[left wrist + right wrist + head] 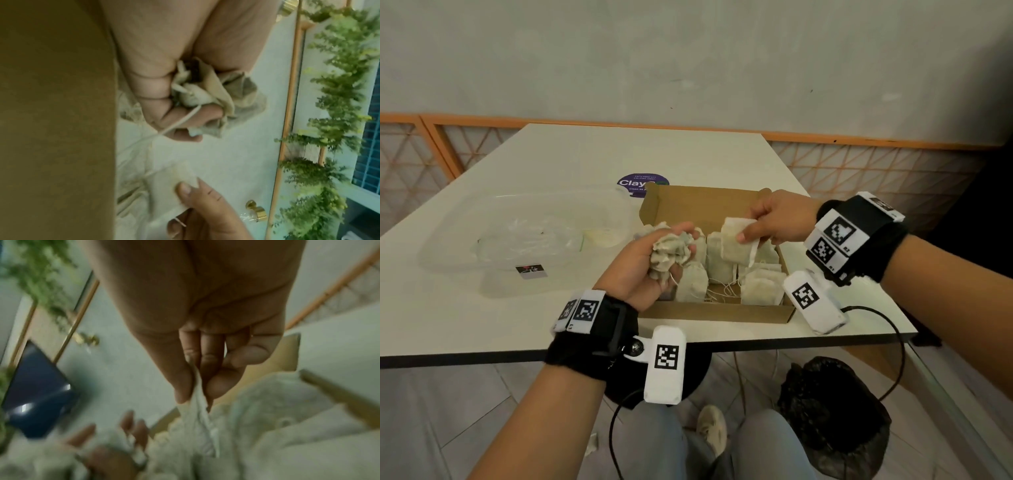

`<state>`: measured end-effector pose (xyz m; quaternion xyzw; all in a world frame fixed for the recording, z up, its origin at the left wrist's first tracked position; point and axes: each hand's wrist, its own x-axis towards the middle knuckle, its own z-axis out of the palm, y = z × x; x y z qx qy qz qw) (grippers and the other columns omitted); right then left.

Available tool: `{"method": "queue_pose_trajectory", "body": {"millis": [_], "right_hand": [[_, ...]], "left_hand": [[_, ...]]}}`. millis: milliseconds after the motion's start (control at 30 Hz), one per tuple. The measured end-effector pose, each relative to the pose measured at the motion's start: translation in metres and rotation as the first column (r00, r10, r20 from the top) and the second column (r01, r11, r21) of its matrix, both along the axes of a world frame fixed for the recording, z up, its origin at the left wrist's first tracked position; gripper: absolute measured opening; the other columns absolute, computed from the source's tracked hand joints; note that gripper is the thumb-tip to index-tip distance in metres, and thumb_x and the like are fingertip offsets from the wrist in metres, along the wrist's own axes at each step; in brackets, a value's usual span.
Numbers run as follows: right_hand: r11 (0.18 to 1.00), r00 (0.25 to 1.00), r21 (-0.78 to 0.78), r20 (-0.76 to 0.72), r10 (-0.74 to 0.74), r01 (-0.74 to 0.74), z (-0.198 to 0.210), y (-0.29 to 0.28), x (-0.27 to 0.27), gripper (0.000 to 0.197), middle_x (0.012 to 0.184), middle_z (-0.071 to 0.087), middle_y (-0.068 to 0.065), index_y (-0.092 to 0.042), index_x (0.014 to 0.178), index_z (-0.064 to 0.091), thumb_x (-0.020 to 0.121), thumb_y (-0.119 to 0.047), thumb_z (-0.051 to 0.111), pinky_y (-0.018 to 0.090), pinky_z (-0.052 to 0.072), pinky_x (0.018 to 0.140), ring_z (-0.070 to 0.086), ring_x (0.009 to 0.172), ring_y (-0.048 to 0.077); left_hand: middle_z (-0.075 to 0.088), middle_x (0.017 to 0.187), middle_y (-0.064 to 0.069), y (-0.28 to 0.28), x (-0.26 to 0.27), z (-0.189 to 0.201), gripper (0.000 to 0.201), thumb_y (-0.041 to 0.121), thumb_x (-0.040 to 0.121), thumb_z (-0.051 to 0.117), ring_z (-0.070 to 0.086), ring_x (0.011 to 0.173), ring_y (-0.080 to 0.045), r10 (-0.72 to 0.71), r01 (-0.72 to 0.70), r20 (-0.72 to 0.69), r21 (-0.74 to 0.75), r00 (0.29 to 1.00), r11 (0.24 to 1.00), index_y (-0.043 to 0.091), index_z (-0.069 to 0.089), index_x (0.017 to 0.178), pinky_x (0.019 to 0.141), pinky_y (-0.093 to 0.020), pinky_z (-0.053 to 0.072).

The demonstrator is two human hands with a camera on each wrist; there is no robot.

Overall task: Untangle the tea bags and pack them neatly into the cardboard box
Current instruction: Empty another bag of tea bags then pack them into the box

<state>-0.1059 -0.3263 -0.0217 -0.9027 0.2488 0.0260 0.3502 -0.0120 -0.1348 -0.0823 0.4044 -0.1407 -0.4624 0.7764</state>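
Observation:
An open cardboard box (664, 202) sits near the table's front edge with several pale tea bags (760, 287) lying in it, strings loose between them. My left hand (654, 257) grips a crumpled clump of tangled tea bags (669, 250) over the box's left side; the left wrist view shows the clump (207, 91) in my curled fingers with a string trailing down. My right hand (763, 226) pinches a single flat tea bag (738, 245) by its top edge above the box's middle. In the blurred right wrist view, thumb and fingers pinch that single tea bag (198, 399).
A clear plastic container (524, 236) with a plastic bag in it lies left of the box. A purple round sticker (642, 183) is on the table behind the box. A black bag (835, 407) sits on the floor under the table's right front corner.

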Motion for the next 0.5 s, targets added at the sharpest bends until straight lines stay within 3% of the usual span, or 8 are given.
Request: {"method": "queue_pose_trajectory", "body": {"millis": [100,167,267,367,433,500], "right_hand": [[0.991,0.996,-0.117,-0.062,0.061,-0.068,-0.003,0.003,-0.003,0.02,0.067,0.063,-0.005,-0.013,0.078,0.069,0.08,-0.032,0.07,0.019,0.04,0.062,0.055,0.062,0.006],[0.985,0.99,-0.124,-0.083,0.111,-0.121,-0.002,0.006,-0.003,0.019,0.07,0.065,-0.005,-0.02,0.076,0.071,0.079,-0.039,0.069,0.022,0.042,0.071,0.057,0.067,0.007],[0.988,0.985,-0.032,-0.092,0.147,-0.151,0.001,0.012,-0.003,0.01,0.068,0.063,-0.008,-0.03,0.072,0.071,0.075,-0.039,0.072,0.021,0.04,0.065,0.055,0.068,0.006],[0.988,0.982,-0.049,-0.132,0.136,-0.144,-0.01,0.015,0.0,0.006,0.065,0.062,-0.011,-0.025,0.077,0.071,0.076,-0.031,0.074,0.012,0.039,0.057,0.053,0.059,0.0],[0.988,0.984,-0.097,-0.147,0.106,-0.12,-0.019,0.014,0.006,0.009,0.074,0.066,-0.007,-0.022,0.081,0.071,0.075,-0.026,0.076,0.016,0.044,0.064,0.055,0.065,0.004],[0.99,0.988,-0.112,-0.136,0.074,-0.09,-0.022,0.013,0.011,0.014,0.077,0.066,-0.003,-0.017,0.087,0.071,0.074,-0.021,0.076,0.022,0.047,0.072,0.056,0.067,0.008]], "left_hand": [[0.068,0.086,-0.005,0.0,0.0,0.001,0.028,0.015,0.094,0.043,0.062,0.07,-0.01,0.072,-0.075,-0.096,-0.032,0.993,0.997,0.005,0.063,0.111,0.035,-0.01,0.037],[0.068,0.087,-0.004,-0.001,0.0,0.001,0.03,0.016,0.091,0.045,0.061,0.072,-0.01,0.091,-0.092,-0.083,-0.018,0.992,0.996,0.006,0.063,0.114,0.033,-0.008,0.034],[0.07,0.088,-0.001,0.0,0.001,-0.001,0.031,0.018,0.088,0.048,0.062,0.075,-0.009,0.096,-0.098,-0.06,-0.022,0.994,0.995,0.009,0.064,0.112,0.035,-0.008,0.033],[0.07,0.087,-0.001,0.0,0.003,-0.003,0.028,0.016,0.094,0.042,0.063,0.073,-0.011,0.084,-0.088,-0.084,-0.05,0.993,0.995,0.008,0.064,0.109,0.039,-0.011,0.04],[0.07,0.087,-0.002,0.0,0.001,-0.002,0.027,0.016,0.093,0.043,0.064,0.071,-0.01,0.067,-0.073,-0.088,-0.063,0.994,0.995,0.007,0.063,0.108,0.04,-0.011,0.041],[0.07,0.088,-0.002,0.001,-0.001,-0.001,0.03,0.017,0.082,0.051,0.064,0.07,-0.01,0.059,-0.065,-0.082,-0.068,0.995,0.996,0.007,0.064,0.107,0.04,-0.013,0.043]]}}
